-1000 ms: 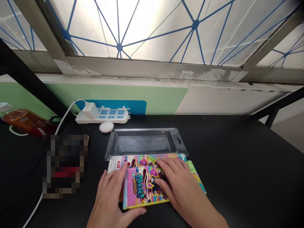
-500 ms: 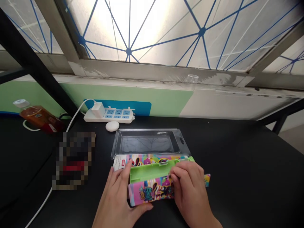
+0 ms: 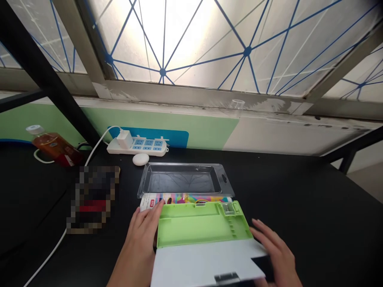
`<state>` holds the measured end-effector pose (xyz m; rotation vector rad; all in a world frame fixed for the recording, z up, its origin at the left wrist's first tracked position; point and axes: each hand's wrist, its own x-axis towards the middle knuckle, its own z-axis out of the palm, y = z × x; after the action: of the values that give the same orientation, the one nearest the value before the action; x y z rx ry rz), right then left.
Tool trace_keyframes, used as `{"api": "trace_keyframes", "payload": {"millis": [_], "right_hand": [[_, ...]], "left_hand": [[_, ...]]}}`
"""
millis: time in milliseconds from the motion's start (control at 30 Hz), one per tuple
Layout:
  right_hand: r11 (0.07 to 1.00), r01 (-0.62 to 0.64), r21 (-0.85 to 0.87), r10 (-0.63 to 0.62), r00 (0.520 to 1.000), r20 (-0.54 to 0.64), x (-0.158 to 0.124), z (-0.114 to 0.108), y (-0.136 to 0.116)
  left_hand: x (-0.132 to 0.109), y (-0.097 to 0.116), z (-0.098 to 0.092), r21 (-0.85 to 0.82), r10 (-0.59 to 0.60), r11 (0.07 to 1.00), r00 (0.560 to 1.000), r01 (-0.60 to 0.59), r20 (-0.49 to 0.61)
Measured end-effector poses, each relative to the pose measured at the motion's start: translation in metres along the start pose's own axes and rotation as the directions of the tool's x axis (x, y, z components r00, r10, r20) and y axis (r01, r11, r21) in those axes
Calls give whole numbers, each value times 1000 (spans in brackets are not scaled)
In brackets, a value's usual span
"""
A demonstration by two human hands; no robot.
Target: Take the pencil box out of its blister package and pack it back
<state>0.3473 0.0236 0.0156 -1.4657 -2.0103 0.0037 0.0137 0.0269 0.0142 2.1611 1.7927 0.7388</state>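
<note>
An opened pencil case (image 3: 191,231) with a light green tray lies in front of me, its white-lined lid (image 3: 206,261) folded down towards me. The tray has a long slot, a wide compartment and a small clear-and-silver piece, perhaps a sharpener, at its upper right. My left hand (image 3: 139,243) grips the left side of the case, fingers along its edge and thumb hidden. Beside the right edge is my right hand (image 3: 277,251), fingers apart and holding nothing. A colourful printed card (image 3: 149,200) shows behind the case.
A clear plastic blister tray (image 3: 182,181) lies just beyond the card. Further back are a white oval object (image 3: 140,159) and a power strip (image 3: 137,146) with a plugged-in charger. At left are a drink bottle (image 3: 55,145), a white cable (image 3: 49,259) and a pixelated item (image 3: 94,199).
The printed lid has swung open towards me, baring the whole green tray and the white lining. My right hand has moved from the lid to the right side, fingers spreading.
</note>
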Motion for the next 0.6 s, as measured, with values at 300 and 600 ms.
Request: {"api": "trace_keyframes", "payload": {"millis": [300,600], "right_hand": [[982,76,-172,-51,988,143,18,17,20],[996,90,-14,-90,996,9,46,-13,10]], "left_hand": [[-1,1,-4,-58,-100,993,995,98,-29],[8,7,-35,2,151,988,968,-154,-198]]}}
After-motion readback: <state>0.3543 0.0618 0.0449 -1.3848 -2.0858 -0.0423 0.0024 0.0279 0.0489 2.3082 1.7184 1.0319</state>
